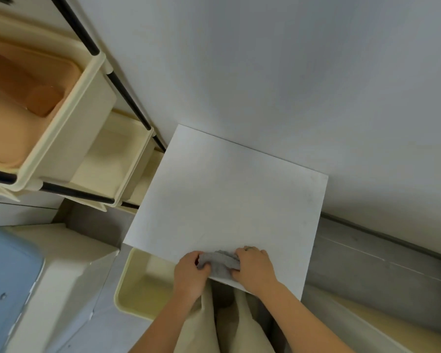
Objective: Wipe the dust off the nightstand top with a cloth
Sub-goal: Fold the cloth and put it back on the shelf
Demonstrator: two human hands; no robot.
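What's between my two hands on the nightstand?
The head view shows the grey cloth, bunched at the near edge of the nightstand top, gripped by the left hand and right hand.

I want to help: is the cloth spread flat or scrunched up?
Scrunched up: the cloth is a lump gripped by the left hand and right hand.

I see a plain pale wall (290, 72) filling the upper half of the view, evenly lit with soft shading and no hard shadows. On the left stands a rack of black rods (127, 98) carrying cream plastic bins (87, 118), stacked in tiers. The top one holds an orange tub (23, 80). Lower left there is a white box with a pale blue top (8, 281), and just beside it another cream bin (127, 284). Grey boards (367, 253) run along the foot of the wall at right.
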